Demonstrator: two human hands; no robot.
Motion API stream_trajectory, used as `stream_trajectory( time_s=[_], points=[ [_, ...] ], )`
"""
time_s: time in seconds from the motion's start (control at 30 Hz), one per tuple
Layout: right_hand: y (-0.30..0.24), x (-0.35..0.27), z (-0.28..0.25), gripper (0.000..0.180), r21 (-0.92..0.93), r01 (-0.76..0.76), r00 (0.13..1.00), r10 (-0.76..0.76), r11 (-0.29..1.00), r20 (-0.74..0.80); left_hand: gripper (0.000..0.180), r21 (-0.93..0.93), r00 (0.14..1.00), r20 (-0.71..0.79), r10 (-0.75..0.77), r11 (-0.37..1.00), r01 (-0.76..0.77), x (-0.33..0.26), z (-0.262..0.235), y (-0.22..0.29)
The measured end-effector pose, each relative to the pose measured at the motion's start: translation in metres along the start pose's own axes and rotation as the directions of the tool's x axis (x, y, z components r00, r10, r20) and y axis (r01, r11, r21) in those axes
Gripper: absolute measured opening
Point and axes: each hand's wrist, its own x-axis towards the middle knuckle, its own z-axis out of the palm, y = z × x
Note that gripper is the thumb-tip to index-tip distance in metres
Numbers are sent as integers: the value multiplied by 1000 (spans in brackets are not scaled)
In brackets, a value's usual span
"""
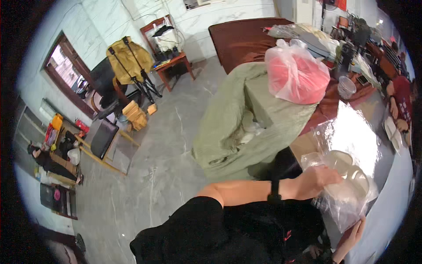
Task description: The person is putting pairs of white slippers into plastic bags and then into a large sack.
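A large olive-green cloth sack (233,123) slumps open against the surface (395,207), with a clear plastic bag of pink material (295,72) resting on its top. Behind, a yellow backpack (128,59) hangs over a chair, near a small red side table (172,64) on the grey marble floor (162,176).

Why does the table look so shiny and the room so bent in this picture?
In the head view, overhead light glares off the glossy sheet on the table, washing out detail there; the fisheye lens bends the walls and floor toward the dark rim; the left hand on the clear plastic bag looks slightly soft.
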Motion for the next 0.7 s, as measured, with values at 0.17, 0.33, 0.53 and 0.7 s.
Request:
stream_trajectory(
  time_s=[0.17, 0.33, 0.53, 0.7],
  points=[
    [34, 10, -4, 25, -402, -130, 971, 34, 906, -237, 31, -265, 901, -334, -278, 945, 193, -38, -101, 45],
    [37, 7, 0, 15, -665, 4, 991, -93, 747, -98, 34, -609, 543, -583, -605, 767, 201, -96, -187, 71],
    [25, 8, 15, 12, -594, 12, 992, -83, 804, -92, 34, -397, 307, -843, -442, 896, 200, -147, -231, 31],
    [35, 4, 10, 10, -680, 108, 986, -166, 725, -20, 30, -639, 61, -744, -666, 734, 229, -178, -220, -25]
  ],
)
